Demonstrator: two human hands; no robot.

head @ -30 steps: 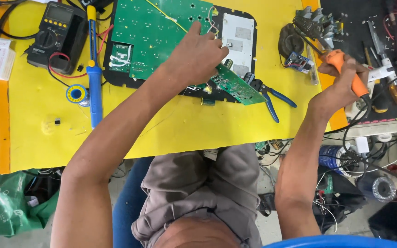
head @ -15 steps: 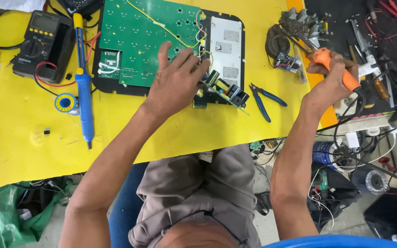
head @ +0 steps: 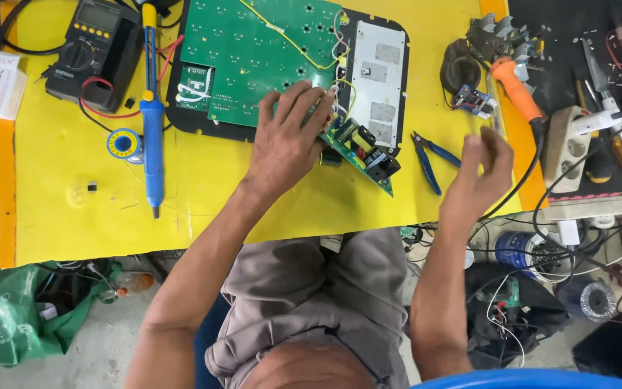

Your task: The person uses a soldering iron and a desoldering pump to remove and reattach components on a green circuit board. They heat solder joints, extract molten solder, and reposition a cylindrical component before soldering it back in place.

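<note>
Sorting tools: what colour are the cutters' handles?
Blue, on the cutters in the head view, near the right hand.

The counter is bright yellow. At upper centre lies a green circuit board on a black panel. A blue soldering tool has a yellow tip; the multimeter is black. Upper right, a handle is orange.

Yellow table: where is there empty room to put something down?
The yellow table is bare along its near edge, below the blue soldering iron and left hand, and between solder spool and table edge. Crowded: the green circuit board and right-side tools.
</note>
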